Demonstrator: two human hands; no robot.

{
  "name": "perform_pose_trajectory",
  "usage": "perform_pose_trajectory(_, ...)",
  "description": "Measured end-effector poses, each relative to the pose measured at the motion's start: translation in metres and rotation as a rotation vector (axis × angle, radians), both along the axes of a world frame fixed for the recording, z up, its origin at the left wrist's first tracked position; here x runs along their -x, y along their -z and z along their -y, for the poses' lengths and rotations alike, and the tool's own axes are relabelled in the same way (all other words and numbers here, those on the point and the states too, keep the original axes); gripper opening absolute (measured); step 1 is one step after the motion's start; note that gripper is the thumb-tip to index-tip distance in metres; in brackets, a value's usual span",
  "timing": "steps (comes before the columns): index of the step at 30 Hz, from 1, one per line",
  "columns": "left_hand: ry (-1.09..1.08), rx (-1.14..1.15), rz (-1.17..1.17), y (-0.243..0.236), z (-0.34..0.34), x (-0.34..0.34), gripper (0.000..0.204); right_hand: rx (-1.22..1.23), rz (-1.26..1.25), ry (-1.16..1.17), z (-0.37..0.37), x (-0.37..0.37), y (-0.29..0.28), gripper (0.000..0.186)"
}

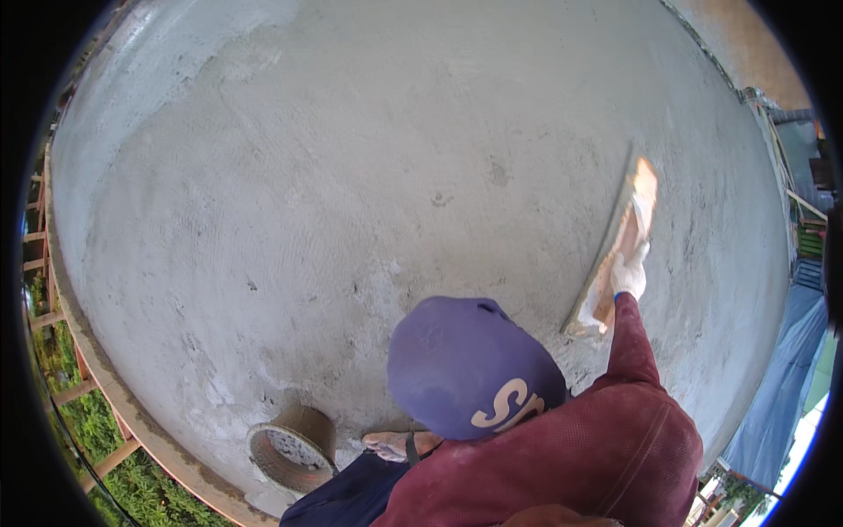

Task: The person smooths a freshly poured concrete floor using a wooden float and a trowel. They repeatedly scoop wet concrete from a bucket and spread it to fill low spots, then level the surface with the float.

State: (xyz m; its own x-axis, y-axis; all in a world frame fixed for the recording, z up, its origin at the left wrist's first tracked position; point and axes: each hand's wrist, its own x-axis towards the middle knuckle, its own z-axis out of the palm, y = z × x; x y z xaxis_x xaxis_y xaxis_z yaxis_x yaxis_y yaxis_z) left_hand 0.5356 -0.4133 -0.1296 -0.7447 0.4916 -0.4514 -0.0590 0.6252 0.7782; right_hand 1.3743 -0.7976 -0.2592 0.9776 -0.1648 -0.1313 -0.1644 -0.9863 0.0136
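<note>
Neither my left hand nor my right hand shows in the view. Close in front of me, a person in a purple cap (465,364) and a maroon shirt (544,465) crouches over a grey, freshly smoothed concrete surface (378,193). That person's right hand (630,274), in a white glove, grips a long wooden float (622,237) that lies along the concrete, slightly blurred at its far end. Their other hand is hidden behind the body. A bare foot (391,445) rests on the surface.
A round bucket (320,428), with grey mix inside, stands at lower left. A raised rim (97,356) bounds the concrete on the left, with timber framing (114,461) and greenery (145,492) beyond. Blue sheeting (773,386) hangs along the right side.
</note>
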Motion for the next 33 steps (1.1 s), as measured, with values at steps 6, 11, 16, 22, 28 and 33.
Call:
perform_pose_trajectory(6, -0.030, -0.090, -0.018, -0.008, -0.004, 0.000, 0.058, -0.040, 0.082, 0.128, -0.021, -0.099, 0.027, 0.092)
perform_pose_trajectory(11, -0.071, -0.119, -0.039, -0.011, 0.004, 0.000, 0.058, -0.194, 0.140, 0.054, -0.148, -0.233, 0.024, 0.083)
perform_pose_trajectory(16, -0.168, -0.123, -0.115, -0.035, 0.039, 0.002, 0.058, -0.279, 0.099, -0.039, -0.315, -0.288, 0.016, 0.081)
perform_pose_trajectory(22, -0.277, -0.155, -0.138, -0.051, 0.076, 0.004, 0.059, -0.267, 0.142, -0.246, -0.451, -0.324, 0.023, 0.077)
perform_pose_trajectory(28, -0.319, -0.192, -0.143, -0.068, 0.116, 0.025, 0.059, -0.299, 0.074, -0.476, -0.562, -0.293, 0.018, 0.079)
perform_pose_trajectory(33, -0.204, -0.279, -0.023, -0.069, 0.111, 0.034, 0.056, -0.257, -0.024, -0.736, -0.631, -0.264, 0.021, 0.081)
